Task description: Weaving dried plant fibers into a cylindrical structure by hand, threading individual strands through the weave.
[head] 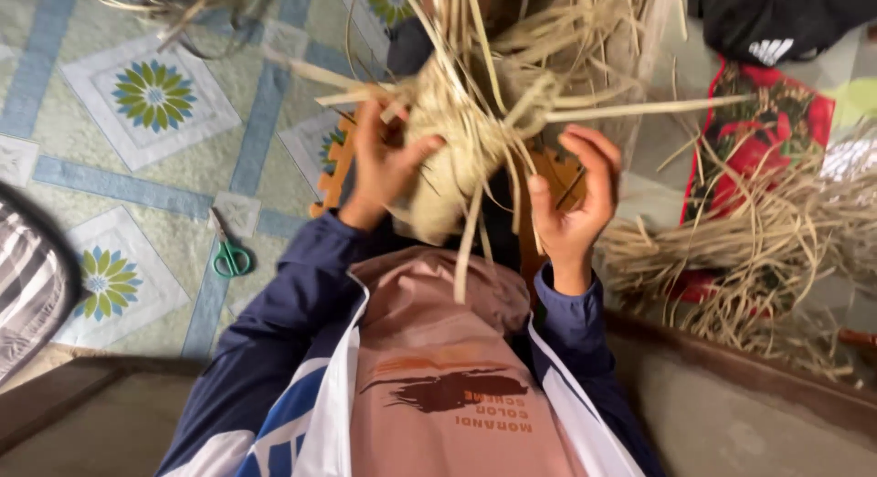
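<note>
One half-woven straw piece (457, 157) held up in the upper middle of the frame, pale tan, rounded, with many loose strips fanning out above and to the right and one strip hanging down over the chest. Left hand (384, 162) pressed on its left side, grip narrow, thumb and fingers pinching strips against the woven body. Right hand (575, 198) just right of it, grip wide, fingers curled and spread, a few strips crossing the palm; could not tell whether any strip was actually pinched. Two dark blue sleeves (301, 285) running down from the wrists, over one pinkish shirt (438, 349) with a dark brush-stroke print and a short block of orange lettering at lower centre.

Behind the piece, partly hidden, one orange foam mat (331, 171) with a toothed edge. On the floor at left, one pair of green-handled scissors (228, 253), well apart from both hands, lying on a floor covering (137, 175) printed with blue bands and white squares; four blue-and-yellow flower medallions counted in view, some cut by the frame. One striped grey cloth (27, 294) at the left edge.

At right, one loose heap of straw strips (749, 249) spread over one red printed sheet (776, 121), rectangular, with green and dark patches. One black garment (776, 20) with a small white striped mark in the upper right corner.
</note>
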